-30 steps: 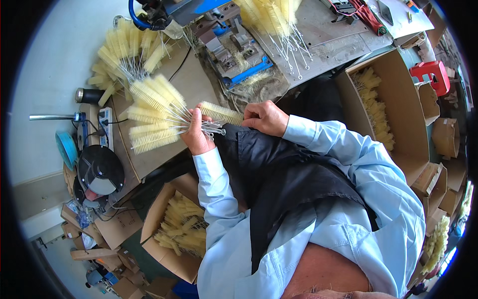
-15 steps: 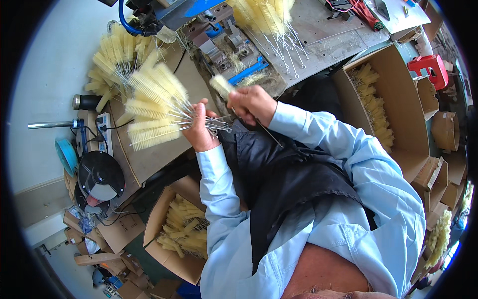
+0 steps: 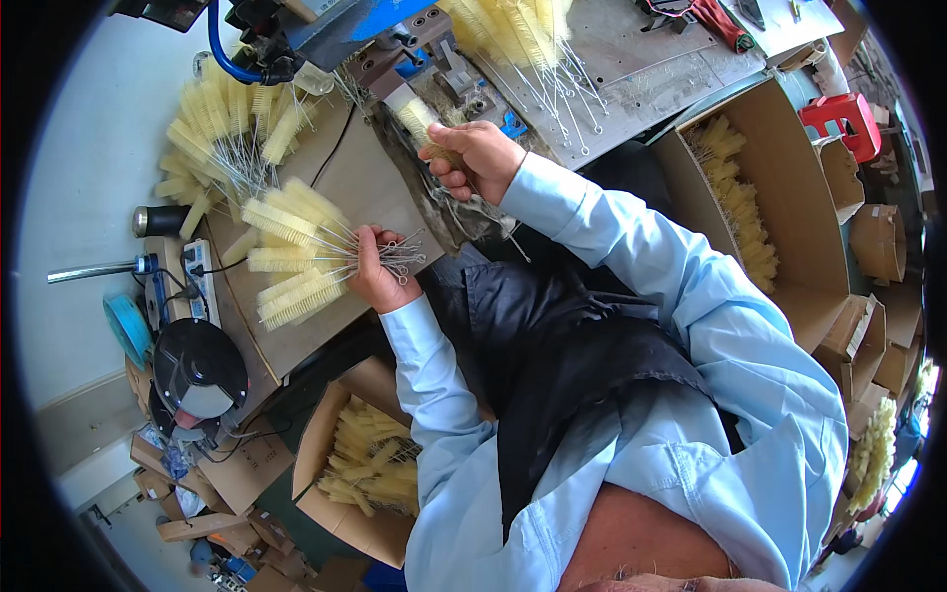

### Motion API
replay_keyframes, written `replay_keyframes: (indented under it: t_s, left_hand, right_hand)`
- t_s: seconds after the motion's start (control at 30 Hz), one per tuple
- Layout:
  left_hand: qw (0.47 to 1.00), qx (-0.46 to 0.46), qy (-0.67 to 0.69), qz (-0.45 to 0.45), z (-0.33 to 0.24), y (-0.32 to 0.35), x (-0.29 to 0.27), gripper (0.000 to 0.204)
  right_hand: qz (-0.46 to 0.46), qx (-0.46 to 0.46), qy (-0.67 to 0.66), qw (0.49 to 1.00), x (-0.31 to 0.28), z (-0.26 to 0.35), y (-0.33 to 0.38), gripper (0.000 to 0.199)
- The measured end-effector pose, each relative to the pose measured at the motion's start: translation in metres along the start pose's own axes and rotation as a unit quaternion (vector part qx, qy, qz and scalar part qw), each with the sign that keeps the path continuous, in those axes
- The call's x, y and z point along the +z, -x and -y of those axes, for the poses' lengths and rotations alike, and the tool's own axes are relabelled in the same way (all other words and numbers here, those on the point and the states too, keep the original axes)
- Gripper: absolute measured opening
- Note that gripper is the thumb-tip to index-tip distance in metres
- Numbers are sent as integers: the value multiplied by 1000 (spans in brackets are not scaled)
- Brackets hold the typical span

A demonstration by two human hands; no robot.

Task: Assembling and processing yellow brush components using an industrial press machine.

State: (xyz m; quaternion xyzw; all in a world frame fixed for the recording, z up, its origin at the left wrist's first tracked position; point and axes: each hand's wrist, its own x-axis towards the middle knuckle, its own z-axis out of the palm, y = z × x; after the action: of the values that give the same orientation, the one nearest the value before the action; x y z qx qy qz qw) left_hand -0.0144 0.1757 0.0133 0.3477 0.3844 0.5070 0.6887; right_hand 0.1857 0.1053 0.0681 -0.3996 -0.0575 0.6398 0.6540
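Note:
My left hand (image 3: pixel 379 278) is closed round the twisted-wire handles of a fanned bunch of bottle brushes (image 3: pixel 296 259); their pale yellow bristles point left and the looped wire ends stick out at the right. In my right hand (image 3: pixel 481 161) is a single bottle brush (image 3: pixel 414 114), gripped at its bristles. That brush's tip is up against the metal fixture of a bench machine (image 3: pixel 449 61), and its wire handle runs down past my palm; whether tip and metal touch I cannot tell.
Loose brushes (image 3: pixel 219 123) lie at the bench's far left, and more brushes (image 3: pixel 523 39) lie right of the machine. Cardboard boxes of brushes stand at right (image 3: pixel 799 197) and lower left (image 3: pixel 316 493). A power strip (image 3: pixel 202 281) and a black round device (image 3: pixel 202 360) sit at left.
My right hand has moved up and left with its brush, to the machine's fixture. My left hand has shifted slightly down and left with the bunch, apart from the right hand.

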Motion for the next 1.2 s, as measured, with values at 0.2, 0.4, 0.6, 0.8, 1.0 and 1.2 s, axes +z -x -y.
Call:
replay_keyframes:
  t_s: [0.2,0.4,0.6,0.8,1.0,1.2]
  left_hand:
    - [1000,6,4,24,0,-2,-2,13]
    - [999,10,19,42,4,-7,-7,12]
    - [998,-4,22,55,5,-8,-7,14]
    - [999,-3,-7,43,0,-4,-8,17]
    - [999,-14,-1,46,-1,-2,-3,18]
    - [999,-23,20,36,-2,0,-2,18]
  right_hand:
    - [-35,-4,-41,999,8,20,-3,44]
    - [26,22,-65,997,13,29,5,64]
    - [27,43,-51,997,16,0,-11,29]
    - [13,38,-26,999,23,-9,-1,37]
    - [32,-27,85,995,18,-4,9,46]
    - [10,-77,-8,997,-25,-8,32,35]
